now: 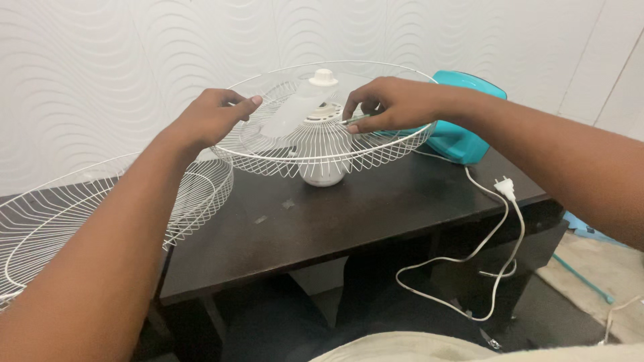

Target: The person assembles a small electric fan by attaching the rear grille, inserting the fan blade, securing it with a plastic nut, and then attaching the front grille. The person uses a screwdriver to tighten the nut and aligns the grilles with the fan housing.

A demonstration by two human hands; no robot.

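Rear wire guard (pixel 315 144) lying flat, face up, on motor housing (pixel 323 173) at desk (pixel 322 221) centre; left hand (pixel 211 117) pinched on near-left rim; right hand (pixel 396 104) clamped on right rim, nearer hub (pixel 323 77); 2nd guard (pixel 100 208) lying apart, left.

Bare forearms, no sleeves, beige trousers

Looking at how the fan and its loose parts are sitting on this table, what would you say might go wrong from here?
The white power cord hangs off the dark table and loops toward the floor; a leg might snag it and pull the fan. The second wire guard juts past the table edge and could tip off. Both the left hand and right hand grip the rear wire guard, where fingers may get pinched.
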